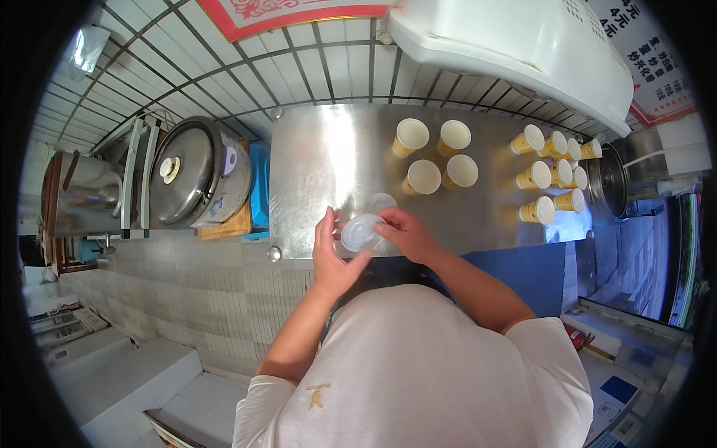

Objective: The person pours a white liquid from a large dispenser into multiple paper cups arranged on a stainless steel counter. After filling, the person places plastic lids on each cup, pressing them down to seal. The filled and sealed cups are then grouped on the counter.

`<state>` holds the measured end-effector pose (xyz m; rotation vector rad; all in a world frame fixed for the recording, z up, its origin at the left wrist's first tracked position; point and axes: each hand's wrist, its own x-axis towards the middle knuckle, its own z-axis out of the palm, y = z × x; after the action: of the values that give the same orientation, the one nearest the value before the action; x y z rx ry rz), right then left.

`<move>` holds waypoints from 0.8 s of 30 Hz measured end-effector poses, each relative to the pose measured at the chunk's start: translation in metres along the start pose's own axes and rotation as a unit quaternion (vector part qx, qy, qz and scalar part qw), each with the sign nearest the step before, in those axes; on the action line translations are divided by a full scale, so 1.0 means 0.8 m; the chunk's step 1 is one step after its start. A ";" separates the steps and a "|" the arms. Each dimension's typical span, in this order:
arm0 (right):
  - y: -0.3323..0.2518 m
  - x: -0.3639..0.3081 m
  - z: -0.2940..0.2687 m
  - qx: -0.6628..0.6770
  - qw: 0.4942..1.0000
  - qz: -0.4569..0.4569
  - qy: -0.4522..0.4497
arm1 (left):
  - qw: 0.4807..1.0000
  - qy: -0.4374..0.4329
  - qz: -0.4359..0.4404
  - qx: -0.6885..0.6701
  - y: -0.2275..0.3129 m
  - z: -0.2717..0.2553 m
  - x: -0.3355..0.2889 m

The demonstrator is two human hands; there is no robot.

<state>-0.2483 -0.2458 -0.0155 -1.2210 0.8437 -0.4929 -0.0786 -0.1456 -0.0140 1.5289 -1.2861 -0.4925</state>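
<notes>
A clear round plastic lid (360, 233) is held over the near edge of the steel table, its right rim pinched between the thumb and fingers of my right hand (407, 234). My left hand (333, 257) is beside the lid's left rim, fingers stretched out and thumb spread wide. Just beyond, another clear lid (382, 201) lies on the table, partly covered by the held one. Farther right stand several yellow-and-white paper cups without lids, among them a near one (422, 178) and a far one (411, 137).
Several cups with lids on, such as this one (535, 176), are grouped at the right of the steel table (314, 160). A large lidded pot (181, 175) and a blue tray (259, 183) stand left. A white plastic housing (515, 48) overhangs the back right.
</notes>
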 end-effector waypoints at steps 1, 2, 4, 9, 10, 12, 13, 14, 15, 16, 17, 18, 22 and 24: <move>-0.007 -0.008 -0.004 0.001 1.000 0.007 0.002 | 0.994 -0.024 -0.082 -0.071 0.005 -0.001 0.002; -0.014 -0.015 -0.007 -0.038 0.999 -0.036 0.009 | 0.971 -0.053 -0.188 -0.140 0.011 0.000 0.003; -0.027 -0.026 -0.013 -0.099 0.987 -0.124 0.017 | 0.993 -0.065 -0.072 -0.060 0.025 -0.001 0.005; -0.053 -0.049 -0.035 0.137 0.990 0.026 0.015 | 0.967 0.062 0.162 0.188 0.065 0.031 0.008; -0.058 -0.060 -0.047 0.205 0.975 0.082 -0.028 | 0.959 0.059 0.187 0.203 0.073 0.039 0.007; -0.064 -0.075 -0.061 0.252 0.961 0.098 -0.060 | 0.945 0.045 0.217 0.239 0.088 0.057 0.001; -0.065 -0.082 -0.067 0.282 0.951 0.091 -0.089 | 0.948 0.047 0.219 0.226 0.094 0.068 -0.004; -0.065 -0.088 -0.076 0.300 0.944 0.084 -0.108 | 0.952 0.047 0.213 0.215 0.101 0.080 -0.010; -0.064 -0.094 -0.085 0.309 0.939 0.101 -0.109 | 0.955 0.047 0.211 0.203 0.108 0.092 -0.015; -0.061 -0.098 -0.092 0.325 0.932 0.098 -0.127 | 0.964 0.033 0.188 0.183 0.114 0.101 -0.020; -0.058 -0.102 -0.099 0.331 0.927 0.111 -0.134 | 0.972 0.021 0.169 0.162 0.120 0.109 -0.023; -0.055 -0.106 -0.105 0.331 0.929 0.089 -0.142 | 0.978 0.012 0.161 0.135 0.127 0.116 -0.025; -0.042 -0.118 -0.126 0.233 0.964 0.059 -0.110 | 0.996 -0.073 0.008 -0.056 0.149 0.136 -0.038; -0.033 -0.123 -0.130 0.169 0.978 0.049 -0.109 | 0.964 -0.083 -0.094 -0.235 0.152 0.144 -0.046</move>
<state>-0.3872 -0.2453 0.0278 -0.8953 0.6005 -0.3947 -0.2418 -0.1502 0.0376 1.2270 -1.0518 -0.9919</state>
